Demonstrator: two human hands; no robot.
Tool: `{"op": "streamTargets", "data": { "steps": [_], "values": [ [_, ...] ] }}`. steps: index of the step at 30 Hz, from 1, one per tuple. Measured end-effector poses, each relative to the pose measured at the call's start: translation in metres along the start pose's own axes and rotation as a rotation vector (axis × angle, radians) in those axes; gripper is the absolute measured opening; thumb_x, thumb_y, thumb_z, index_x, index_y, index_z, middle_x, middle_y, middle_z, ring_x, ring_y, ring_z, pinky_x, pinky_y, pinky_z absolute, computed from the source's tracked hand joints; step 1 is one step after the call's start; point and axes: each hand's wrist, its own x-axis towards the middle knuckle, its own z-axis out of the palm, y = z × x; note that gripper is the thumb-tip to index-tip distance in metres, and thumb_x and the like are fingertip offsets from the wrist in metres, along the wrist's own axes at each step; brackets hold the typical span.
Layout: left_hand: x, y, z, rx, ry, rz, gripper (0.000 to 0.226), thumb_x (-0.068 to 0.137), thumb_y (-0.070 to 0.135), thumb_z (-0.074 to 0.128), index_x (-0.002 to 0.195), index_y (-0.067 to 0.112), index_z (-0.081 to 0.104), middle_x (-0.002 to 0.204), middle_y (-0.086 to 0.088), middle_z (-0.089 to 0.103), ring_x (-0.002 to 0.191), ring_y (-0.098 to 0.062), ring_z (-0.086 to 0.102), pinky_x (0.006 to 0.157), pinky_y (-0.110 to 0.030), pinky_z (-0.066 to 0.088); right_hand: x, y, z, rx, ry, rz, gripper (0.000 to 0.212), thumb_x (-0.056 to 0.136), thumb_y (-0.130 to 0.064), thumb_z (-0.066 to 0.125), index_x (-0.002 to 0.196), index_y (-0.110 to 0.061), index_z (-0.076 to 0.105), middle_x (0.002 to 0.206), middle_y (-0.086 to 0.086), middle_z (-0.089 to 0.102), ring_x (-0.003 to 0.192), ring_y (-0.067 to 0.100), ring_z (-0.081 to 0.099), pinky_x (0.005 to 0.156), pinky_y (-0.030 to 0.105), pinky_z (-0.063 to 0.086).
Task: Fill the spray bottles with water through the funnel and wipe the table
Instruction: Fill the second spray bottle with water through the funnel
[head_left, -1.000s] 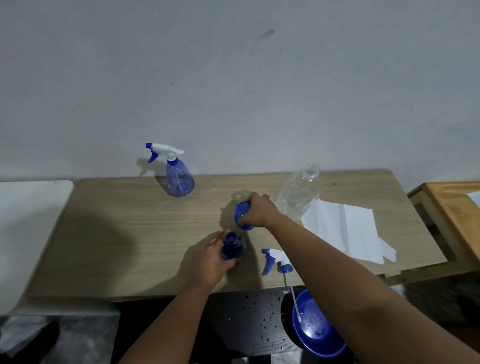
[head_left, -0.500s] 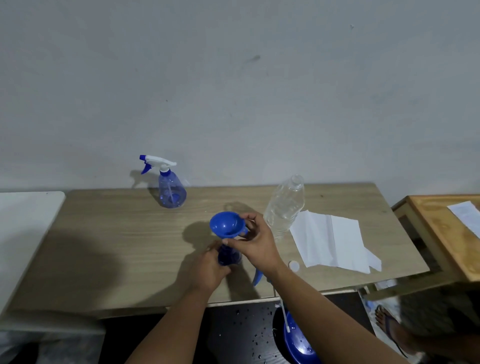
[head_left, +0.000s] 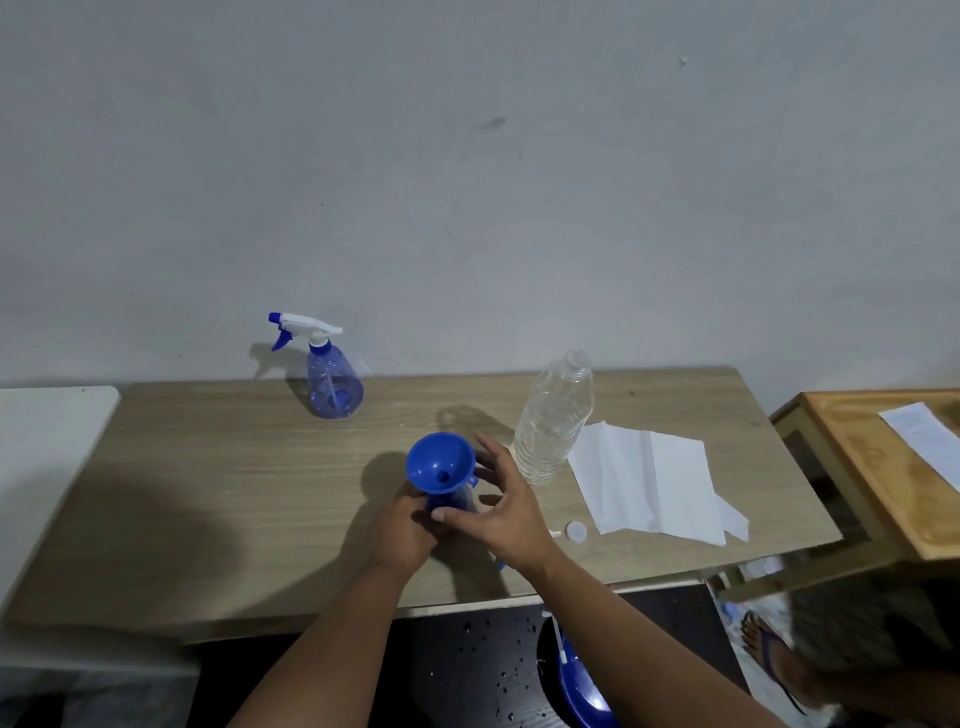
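Two spray bottles in stock: one uncapped, largely hidden under our left hand (head_left: 402, 525), which is wrapped round its body near the table's (head_left: 208, 509) front edge; one capped (head_left: 332, 382) at the back. Blue funnel (head_left: 441, 462) seated in the uncapped neck, mouth up, long axis upright, slightly tilted. Right hand (head_left: 501, 512) spread loose beside it, gripping nothing. Funnel-seating step looks done; pouring next calls for the open water bottle (head_left: 550, 421) just right. Tissue (head_left: 649, 478) and cap (head_left: 576, 531) beyond.
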Motion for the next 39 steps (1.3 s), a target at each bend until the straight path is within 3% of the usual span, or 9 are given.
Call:
{"op": "streamTargets", "data": {
  "steps": [3,7,10,13,18,23,28,33,39],
  "values": [
    [0.004,-0.004,0.001,-0.071,-0.042,-0.080,0.027,0.076,0.024,0.083,0.096,0.020,0.066,0.083,0.001,0.072,0.075,-0.014,0.067,0.068,-0.030,0.053,-0.013,0.007,-0.015,-0.012,0.117,0.009,0.070,0.079,-0.040,0.091,0.140,-0.039,0.057,0.130,-0.018,0.068,0.123,0.000,0.062,0.096,0.031,0.057],
    [-0.003,-0.001,-0.005,-0.161,-0.038,-0.051,0.060,0.057,0.041,0.096,0.100,0.034,0.055,0.085,0.012,0.069,0.082,-0.011,0.068,0.071,-0.029,0.052,-0.024,0.028,-0.047,-0.051,0.391,0.059,0.013,0.097,-0.018,0.073,0.105,-0.028,0.070,0.103,-0.008,0.074,0.104,0.011,0.070,0.094,0.046,0.060],
    [-0.012,-0.001,-0.009,-0.256,-0.005,-0.020,0.082,0.055,0.040,0.098,0.124,0.033,0.053,0.105,0.020,0.067,0.098,-0.004,0.065,0.077,-0.019,0.048,-0.021,0.031,-0.074,-0.018,0.579,0.130,0.033,0.089,-0.015,0.080,0.107,-0.031,0.057,0.102,0.001,0.067,0.102,0.023,0.067,0.094,0.048,0.058],
    [-0.021,0.007,-0.013,-0.318,0.038,0.032,0.102,0.057,0.037,0.098,0.142,0.036,0.041,0.123,0.027,0.058,0.115,0.000,0.056,0.081,-0.009,0.039,-0.006,0.020,-0.090,-0.044,0.553,0.137,0.077,0.074,-0.033,0.095,0.133,-0.037,0.046,0.127,-0.002,0.058,0.117,0.016,0.058,0.103,0.042,0.053],
    [-0.025,0.018,-0.015,-0.378,0.067,0.017,0.131,0.056,0.045,0.097,0.159,0.035,0.016,0.137,0.028,0.041,0.130,0.002,0.034,0.106,-0.028,0.032,0.031,-0.012,-0.096,-0.121,0.367,0.074,0.128,0.060,-0.051,0.100,0.161,-0.036,0.023,0.158,-0.001,0.038,0.143,0.017,0.041,0.117,0.043,0.041],
    [-0.027,0.026,-0.017,-0.373,0.130,-0.002,0.127,0.050,0.062,0.094,0.154,0.043,0.023,0.143,0.023,0.049,0.132,-0.002,0.045,0.113,-0.038,0.041,0.050,-0.018,-0.090,-0.136,0.350,0.018,0.092,0.066,-0.050,0.096,0.142,-0.036,0.045,0.142,-0.013,0.051,0.130,0.015,0.051,0.108,0.038,0.048],
    [-0.031,0.030,-0.018,-0.350,0.188,0.043,0.080,0.061,0.044,0.095,0.120,0.064,0.045,0.116,0.036,0.060,0.110,0.016,0.054,0.098,-0.028,0.047,0.048,-0.014,-0.091,-0.082,0.390,-0.039,0.070,0.076,-0.039,0.092,0.131,-0.031,0.050,0.125,-0.021,0.063,0.116,0.006,0.058,0.106,0.037,0.051],
    [-0.033,0.029,-0.022,-0.318,0.215,-0.024,0.110,0.061,0.051,0.093,0.152,0.035,0.034,0.145,0.018,0.050,0.136,-0.006,0.046,0.104,-0.027,0.038,0.044,-0.016,-0.096,0.039,0.420,-0.053,0.068,0.073,-0.041,0.095,0.126,-0.042,0.051,0.115,-0.014,0.067,0.110,0.000,0.063,0.098,0.033,0.053],
    [-0.037,0.027,-0.029,-0.294,0.218,-0.045,0.111,0.057,0.055,0.093,0.152,0.037,0.036,0.150,0.014,0.049,0.138,-0.005,0.045,0.110,-0.033,0.040,0.036,-0.032,-0.104,0.088,0.433,-0.153,0.065,0.068,-0.043,0.098,0.120,-0.044,0.059,0.107,-0.010,0.067,0.102,0.008,0.067,0.093,0.029,0.055]
  ]
}}
